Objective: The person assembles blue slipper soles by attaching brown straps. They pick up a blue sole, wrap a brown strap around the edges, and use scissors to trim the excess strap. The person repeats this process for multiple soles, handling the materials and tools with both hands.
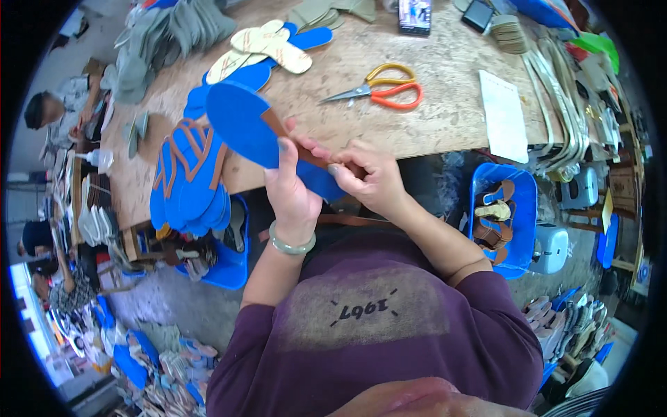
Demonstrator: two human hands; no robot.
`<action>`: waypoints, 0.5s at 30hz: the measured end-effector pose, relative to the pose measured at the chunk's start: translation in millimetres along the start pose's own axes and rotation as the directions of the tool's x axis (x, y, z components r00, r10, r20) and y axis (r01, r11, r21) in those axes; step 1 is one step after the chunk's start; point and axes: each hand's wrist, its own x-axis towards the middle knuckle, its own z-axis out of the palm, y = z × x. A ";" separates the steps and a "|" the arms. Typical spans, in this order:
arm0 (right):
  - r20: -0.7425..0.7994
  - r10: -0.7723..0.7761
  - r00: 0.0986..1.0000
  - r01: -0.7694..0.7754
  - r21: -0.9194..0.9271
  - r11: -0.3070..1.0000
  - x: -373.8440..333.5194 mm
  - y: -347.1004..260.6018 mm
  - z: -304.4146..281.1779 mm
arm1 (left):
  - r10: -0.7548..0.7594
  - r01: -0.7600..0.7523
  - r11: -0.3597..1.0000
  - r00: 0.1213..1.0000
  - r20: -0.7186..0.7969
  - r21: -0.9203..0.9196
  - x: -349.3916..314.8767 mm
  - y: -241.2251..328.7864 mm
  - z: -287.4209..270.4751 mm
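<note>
Over the near edge of the table, my left hand [292, 191] is closed around a blue insole [240, 128], tilted with its broad rounded end up to the left. A brown strip [273, 122] runs along the insole's right edge. My right hand [372, 177] pinches the strip near the insole's lower end, its fingertips close to those of my left hand; they hide part of the strip. To the left lies a pile of blue insoles [187, 205] with brown strips on them. Scissors [375, 89] with one yellow and one orange handle rest on the table beyond my hands.
Cream insoles [271, 47] lie across more blue ones at the back. A phone [415, 17], white paper [503, 115] and grey stacks [139, 62] are on the wooden table [445, 132]. Blue bins stand left [236, 274] and right [529, 229] below it. A person [73, 104] sits at far left.
</note>
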 end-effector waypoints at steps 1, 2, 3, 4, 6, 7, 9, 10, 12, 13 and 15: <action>0.002 0.018 1.000 -0.018 0.030 0.999 0.2 2.5 2.0 | 0.040 -0.034 0.993 0.998 -0.056 0.113 -3.4 -3.0 0.5; 0.006 0.037 0.999 -0.037 0.060 0.997 1.2 3.3 2.3 | 0.037 -0.033 0.990 0.999 -0.028 0.141 -4.8 -6.4 -4.5; 0.023 0.041 0.999 -0.043 0.090 0.995 2.5 2.2 0.6 | 0.033 -0.032 0.985 0.999 -0.002 0.169 -4.4 -9.0 -13.0; 0.047 0.047 0.998 -0.052 0.122 0.991 2.6 -1.6 0.5 | 0.030 -0.032 0.980 0.999 0.018 0.199 -4.8 -7.6 -16.8; 0.034 0.033 0.999 -0.037 0.110 0.993 1.6 -4.9 4.7 | 0.006 0.001 0.974 0.999 -0.032 0.225 -1.8 -5.9 -18.5; 0.006 0.022 1.000 -0.022 0.154 0.988 1.7 -1.3 4.1 | -0.002 0.016 0.971 0.998 -0.059 0.238 -1.5 -4.4 -17.8; -0.050 0.003 0.999 0.009 0.238 0.971 6.7 9.3 0.0 | -0.210 0.168 0.883 0.977 0.048 0.439 -3.7 1.7 -26.4; 0.025 0.136 0.990 -0.138 0.207 0.969 9.8 4.6 -10.9 | -0.345 0.236 0.732 0.937 0.049 0.639 -4.8 12.4 -40.9; 0.084 0.167 0.982 -0.172 0.059 0.983 20.2 2.8 -32.2 | -0.492 0.228 0.350 0.870 -0.029 0.909 -14.6 38.2 -33.7; 0.122 0.220 0.968 -0.212 -0.073 0.975 23.0 2.8 -41.0 | -0.342 -0.156 0.225 0.912 0.228 0.962 -11.7 52.4 -14.8; 0.149 -0.005 0.989 0.025 -0.130 0.991 24.1 4.5 -39.1 | -0.169 -0.747 -0.186 0.664 0.728 0.638 -10.9 76.2 16.8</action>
